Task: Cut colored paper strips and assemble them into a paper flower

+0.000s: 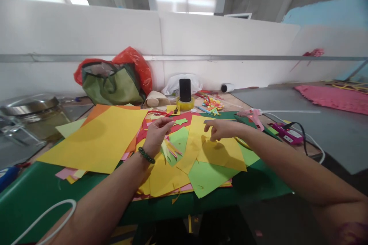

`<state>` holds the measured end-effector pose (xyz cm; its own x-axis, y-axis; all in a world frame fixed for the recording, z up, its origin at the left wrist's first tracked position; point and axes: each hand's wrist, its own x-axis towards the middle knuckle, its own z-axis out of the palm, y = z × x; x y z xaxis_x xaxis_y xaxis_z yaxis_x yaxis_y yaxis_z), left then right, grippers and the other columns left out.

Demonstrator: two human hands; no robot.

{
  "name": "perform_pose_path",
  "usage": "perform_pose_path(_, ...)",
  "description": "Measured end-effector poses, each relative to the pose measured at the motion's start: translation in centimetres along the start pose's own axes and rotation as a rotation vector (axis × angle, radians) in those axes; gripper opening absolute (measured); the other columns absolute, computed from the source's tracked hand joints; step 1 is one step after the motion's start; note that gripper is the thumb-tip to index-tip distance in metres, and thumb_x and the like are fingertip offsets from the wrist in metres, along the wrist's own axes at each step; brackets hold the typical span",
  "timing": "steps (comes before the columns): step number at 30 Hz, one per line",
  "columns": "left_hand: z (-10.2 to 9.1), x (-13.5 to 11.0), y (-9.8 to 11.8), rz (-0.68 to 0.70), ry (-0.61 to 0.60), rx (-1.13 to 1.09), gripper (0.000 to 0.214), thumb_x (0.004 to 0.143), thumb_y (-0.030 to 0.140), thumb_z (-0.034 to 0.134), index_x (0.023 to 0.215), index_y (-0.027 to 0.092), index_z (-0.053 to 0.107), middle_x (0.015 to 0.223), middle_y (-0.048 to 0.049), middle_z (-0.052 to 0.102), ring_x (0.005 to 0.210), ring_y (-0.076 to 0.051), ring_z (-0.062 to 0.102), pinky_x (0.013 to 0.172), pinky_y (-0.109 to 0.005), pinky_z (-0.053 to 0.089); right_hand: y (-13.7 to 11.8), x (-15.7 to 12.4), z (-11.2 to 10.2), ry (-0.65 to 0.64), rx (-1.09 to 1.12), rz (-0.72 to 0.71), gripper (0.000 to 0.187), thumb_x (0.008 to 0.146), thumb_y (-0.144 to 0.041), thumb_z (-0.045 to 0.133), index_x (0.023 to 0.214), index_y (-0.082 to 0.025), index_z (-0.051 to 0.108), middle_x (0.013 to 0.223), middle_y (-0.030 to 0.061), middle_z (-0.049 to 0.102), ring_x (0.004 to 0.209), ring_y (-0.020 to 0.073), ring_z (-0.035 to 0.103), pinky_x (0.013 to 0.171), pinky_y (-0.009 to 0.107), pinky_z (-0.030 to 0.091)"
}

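My left hand [157, 132], with a dark bead bracelet on the wrist, hovers over a heap of coloured paper sheets [169, 176]. Its fingertips are pinched together; what they hold is too small to make out. Just below it lies a small folded piece with yellow, green and pink points [171, 149]. My right hand [222, 130] rests over a yellow sheet [221, 153]. Its index finger stretches left, the other fingers are loosely bent down, and it holds nothing. A big yellow sheet [97, 141] lies to the left.
A green mat [34, 191] covers the table. A pink glue gun [250, 114] and a purple device [287, 133] with cables lie to the right. Behind stand a phone [185, 89] on a yellow tape roll [185, 104], a paper flower [212, 104], a green bag [112, 83] and a lidded glass jar [34, 116].
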<state>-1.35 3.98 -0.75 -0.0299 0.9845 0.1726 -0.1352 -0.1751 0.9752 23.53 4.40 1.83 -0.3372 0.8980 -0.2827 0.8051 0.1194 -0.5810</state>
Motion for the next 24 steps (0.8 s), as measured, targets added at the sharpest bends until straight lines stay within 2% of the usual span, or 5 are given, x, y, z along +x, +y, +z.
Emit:
perform_pose_path(4, -0.4, 0.6, 0.4, 0.024, 0.058, -0.068, 0.029, 0.047, 0.034, 0.083, 0.061, 0.015, 0.066, 0.051, 0.0037, 0.055, 0.046, -0.006, 0.043, 0.048, -0.02, 0.035, 1.2, -0.8, 1.0, 0.144, -0.102, 0.043, 0.032, 0.056, -0.013, 0.072, 0.086, -0.019, 0.062, 0.068, 0.0029, 0.069, 0.059, 0.0188, 0.063, 0.046, 0.025, 0.039)
perform_pose_path(8, -1.0, 1.4, 0.8, 0.022, 0.166, -0.128, 0.031, 0.044, 0.033, 0.084, 0.062, 0.014, 0.067, 0.05, 0.0036, 0.056, 0.045, -0.005, 0.044, 0.048, -0.019, 0.036, 1.5, -1.6, 0.4, 0.212, -0.14, 0.02, 0.032, 0.057, -0.019, 0.075, 0.087, -0.019, 0.064, 0.078, 0.0044, 0.07, 0.066, 0.018, 0.062, 0.051, 0.025, 0.04)
perform_pose_path(16, -2.0, 2.2, 1.8, 0.065, 0.279, -0.28, 0.027, 0.057, 0.037, 0.079, 0.066, 0.015, 0.067, 0.057, 0.0043, 0.058, 0.044, -0.003, 0.044, 0.046, -0.017, 0.037, -1.0, -5.0, -1.7, 0.558, -0.207, -0.097, 0.016, 0.076, -0.025, 0.061, 0.09, -0.021, 0.067, 0.077, 0.0037, 0.069, 0.066, 0.018, 0.06, 0.054, 0.028, 0.043)
perform_pose_path(20, -2.9, 2.6, 2.4, 0.068, 0.381, -0.343, 0.025, 0.061, 0.037, 0.078, 0.072, 0.017, 0.068, 0.061, 0.0048, 0.059, 0.046, -0.003, 0.047, 0.047, -0.016, 0.038, -2.5, -9.1, 0.2, 0.758, -0.187, -0.274, 0.019, 0.083, -0.031, 0.055, 0.097, -0.023, 0.065, 0.078, 0.0038, 0.069, 0.061, 0.0163, 0.06, 0.054, 0.028, 0.046)
perform_pose_path(24, -3.6, 2.9, 2.8, 0.075, 0.445, -0.314, 0.028, 0.052, 0.033, 0.082, 0.067, 0.017, 0.064, 0.055, 0.0075, 0.055, 0.045, -0.003, 0.044, 0.047, -0.016, 0.036, -3.6, -14.3, 4.4, 0.92, -0.233, -0.431, 0.013, 0.087, -0.035, 0.054, 0.09, -0.027, 0.063, 0.076, 0.002, 0.071, 0.055, 0.0151, 0.063, 0.049, 0.025, 0.05)
